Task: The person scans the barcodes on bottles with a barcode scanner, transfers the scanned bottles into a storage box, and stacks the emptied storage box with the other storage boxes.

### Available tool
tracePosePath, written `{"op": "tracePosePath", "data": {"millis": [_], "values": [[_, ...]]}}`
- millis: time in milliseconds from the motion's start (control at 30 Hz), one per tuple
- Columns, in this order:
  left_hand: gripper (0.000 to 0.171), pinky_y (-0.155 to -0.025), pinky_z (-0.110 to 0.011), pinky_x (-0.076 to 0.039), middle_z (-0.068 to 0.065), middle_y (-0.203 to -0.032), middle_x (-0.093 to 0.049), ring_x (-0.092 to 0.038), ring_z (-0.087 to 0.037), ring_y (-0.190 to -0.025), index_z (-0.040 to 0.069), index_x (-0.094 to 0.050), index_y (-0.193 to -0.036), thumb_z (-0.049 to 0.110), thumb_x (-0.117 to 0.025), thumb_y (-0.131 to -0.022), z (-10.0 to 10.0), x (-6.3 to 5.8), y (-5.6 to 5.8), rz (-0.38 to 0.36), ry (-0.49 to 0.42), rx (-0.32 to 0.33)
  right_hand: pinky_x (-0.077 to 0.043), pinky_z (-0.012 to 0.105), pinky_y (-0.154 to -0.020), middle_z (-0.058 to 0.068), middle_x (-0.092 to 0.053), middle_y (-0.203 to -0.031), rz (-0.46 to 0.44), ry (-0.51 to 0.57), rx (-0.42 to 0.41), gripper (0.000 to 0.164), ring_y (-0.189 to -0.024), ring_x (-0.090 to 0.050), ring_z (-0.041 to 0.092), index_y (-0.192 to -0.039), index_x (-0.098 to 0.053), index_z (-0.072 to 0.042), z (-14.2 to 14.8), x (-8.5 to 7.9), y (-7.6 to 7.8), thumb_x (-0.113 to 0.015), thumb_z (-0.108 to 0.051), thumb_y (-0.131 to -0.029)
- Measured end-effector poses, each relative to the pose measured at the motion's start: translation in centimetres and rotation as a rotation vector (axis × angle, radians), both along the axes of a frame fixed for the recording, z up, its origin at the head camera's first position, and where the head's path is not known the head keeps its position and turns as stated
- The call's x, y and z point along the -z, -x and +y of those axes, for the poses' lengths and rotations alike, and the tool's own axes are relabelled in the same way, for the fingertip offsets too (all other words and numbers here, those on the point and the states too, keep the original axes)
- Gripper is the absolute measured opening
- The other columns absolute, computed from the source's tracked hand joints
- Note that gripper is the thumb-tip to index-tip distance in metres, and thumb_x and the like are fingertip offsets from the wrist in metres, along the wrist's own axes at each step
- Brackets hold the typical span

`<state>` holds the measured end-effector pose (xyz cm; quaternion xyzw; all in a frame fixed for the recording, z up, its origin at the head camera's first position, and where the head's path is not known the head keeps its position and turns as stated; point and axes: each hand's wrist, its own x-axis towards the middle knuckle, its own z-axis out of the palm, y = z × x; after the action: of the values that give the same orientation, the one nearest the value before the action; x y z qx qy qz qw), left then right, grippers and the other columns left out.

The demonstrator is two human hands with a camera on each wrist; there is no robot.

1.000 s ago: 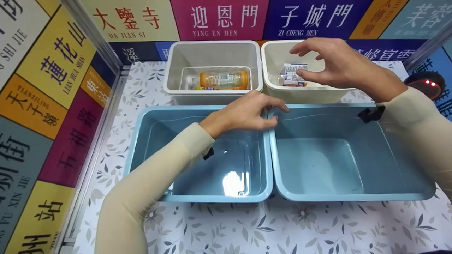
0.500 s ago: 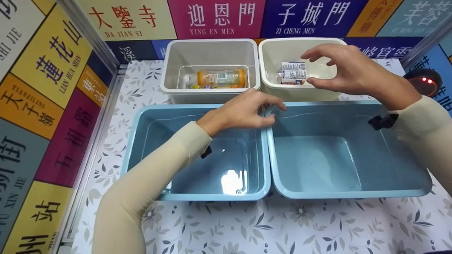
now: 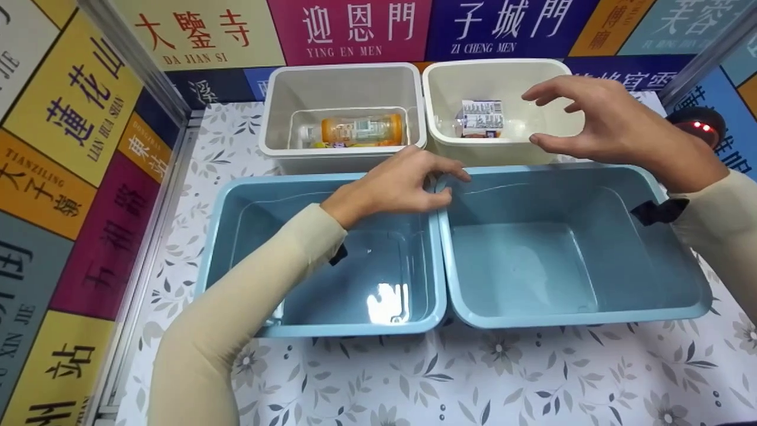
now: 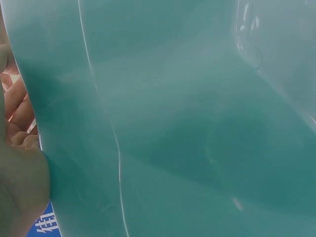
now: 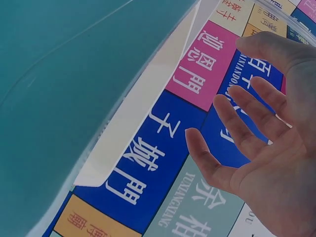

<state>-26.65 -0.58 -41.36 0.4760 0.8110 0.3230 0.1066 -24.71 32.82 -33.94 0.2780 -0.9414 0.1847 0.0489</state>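
Note:
My left hand (image 3: 397,180) hovers over the meeting rims of two blue bins, its fingers loosely bent and holding nothing. Whether its fingertips touch the rim I cannot tell. My right hand (image 3: 615,121) is raised by the right side of the cream bin (image 3: 502,151), thumb and fingers spread apart with nothing between them; the right wrist view shows its bare palm and fingers. Inside the cream bin lies a clear plastic bottle with a white printed label (image 3: 482,115). The grey-white bin (image 3: 343,152) beside it holds an orange-labelled bottle (image 3: 361,130) lying on its side.
The left blue bin (image 3: 319,331) and right blue bin (image 3: 579,320) stand side by side in front, with no objects seen inside. A dark round device with red lights (image 3: 698,127) is at the right. Printed panels (image 3: 349,29) wall the back and left of the floral tablecloth (image 3: 497,378).
My right hand has drawn back to the right, away from the labelled bottle in the cream bin. The left hand keeps its place over the blue rims. The whole view shifts slightly.

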Motion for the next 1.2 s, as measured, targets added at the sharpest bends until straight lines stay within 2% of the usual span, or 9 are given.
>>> {"op": "tracePosePath", "data": {"millis": [267,400,467,500,600,700,833,1067,1200], "values": [[0.038,-0.065,-0.024,-0.046,0.006,-0.131,-0.079,-0.056,-0.012,-0.069,0.021,-0.078,-0.134,0.025,-0.065,-0.099,0.0,0.0,-0.1,-0.017,-0.007,-0.009,-0.033,0.003,-0.096,0.016,-0.069,-0.143,-0.026,0.010,0.059,0.069,-0.129,-0.063,0.038,-0.151,-0.061,-0.018,1.7,0.0,-1.3,-0.089,-0.017,-0.088],[0.038,-0.064,-0.025,-0.046,0.005,-0.137,-0.077,-0.055,-0.013,-0.067,0.022,-0.079,-0.134,0.025,-0.065,-0.098,0.1,0.0,-0.1,-0.021,-0.009,-0.010,-0.053,0.036,-0.114,0.017,-0.066,-0.147,-0.047,0.010,0.092,0.068,-0.132,-0.061,0.043,-0.153,-0.060,-0.018,2.4,0.0,-2.1,-0.087,-0.019,-0.091],[0.038,-0.064,-0.025,-0.046,0.005,-0.139,-0.076,-0.055,-0.012,-0.066,0.022,-0.079,-0.134,0.025,-0.065,-0.098,0.1,0.0,-0.2,-0.021,-0.011,-0.009,-0.056,0.061,-0.110,0.017,-0.066,-0.149,-0.056,0.014,0.106,0.067,-0.134,-0.060,0.044,-0.153,-0.059,-0.018,2.7,0.1,-2.4,-0.086,-0.021,-0.092],[0.038,-0.063,-0.025,-0.046,0.005,-0.138,-0.076,-0.054,-0.013,-0.065,0.022,-0.079,-0.134,0.025,-0.065,-0.098,0.1,0.0,-0.2,-0.021,-0.012,-0.009,-0.055,0.065,-0.108,0.017,-0.066,-0.149,-0.055,0.013,0.109,0.067,-0.134,-0.061,0.044,-0.153,-0.060,-0.018,2.9,0.1,-2.6,-0.086,-0.022,-0.092],[0.038,-0.064,-0.025,-0.046,0.005,-0.138,-0.076,-0.054,-0.012,-0.066,0.022,-0.079,-0.134,0.025,-0.064,-0.098,0.1,0.0,-0.2,-0.024,-0.015,-0.007,-0.053,0.034,-0.112,0.016,-0.067,-0.147,-0.036,0.012,0.101,0.067,-0.132,-0.063,0.042,-0.152,-0.061,-0.017,3.4,0.2,-3.1,-0.087,-0.021,-0.091],[0.038,-0.064,-0.025,-0.047,0.004,-0.139,-0.076,-0.055,-0.012,-0.066,0.021,-0.079,-0.133,0.024,-0.065,-0.098,0.1,0.1,-0.2,-0.027,-0.023,-0.007,-0.037,0.007,-0.101,0.016,-0.068,-0.145,-0.016,0.006,0.093,0.067,-0.129,-0.064,0.040,-0.151,-0.061,-0.017,3.9,0.2,-3.4,-0.088,-0.020,-0.090],[0.039,-0.063,-0.026,-0.046,0.002,-0.139,-0.075,-0.054,-0.014,-0.065,0.020,-0.079,-0.133,0.025,-0.065,-0.098,0.0,0.1,-0.1,-0.025,-0.039,-0.003,-0.034,0.004,-0.098,0.017,-0.069,-0.144,-0.014,0.006,0.100,0.067,-0.129,-0.064,0.040,-0.152,-0.061,-0.018,4.4,0.3,-3.8,-0.087,-0.020,-0.091],[0.040,-0.060,-0.029,-0.043,0.001,-0.115,-0.080,-0.053,-0.016,-0.064,0.020,-0.078,-0.135,0.026,-0.065,-0.098,-0.1,0.2,-0.2,-0.039,-0.042,-0.001,-0.031,0.000,-0.095,0.014,-0.071,-0.141,-0.001,-0.004,0.099,0.067,-0.125,-0.065,0.033,-0.149,-0.063,-0.016,5.2,0.4,-4.6,-0.089,-0.017,-0.088],[0.039,-0.062,-0.028,-0.045,0.002,-0.128,-0.078,-0.054,-0.014,-0.065,0.021,-0.078,-0.134,0.024,-0.065,-0.097,-0.1,0.2,-0.2,-0.033,-0.045,-0.001,-0.041,0.008,-0.102,0.016,-0.070,-0.141,-0.021,-0.021,0.107,0.067,-0.127,-0.064,0.036,-0.150,-0.062,-0.015,5.6,0.5,-5.0,-0.089,-0.017,-0.089]]}}
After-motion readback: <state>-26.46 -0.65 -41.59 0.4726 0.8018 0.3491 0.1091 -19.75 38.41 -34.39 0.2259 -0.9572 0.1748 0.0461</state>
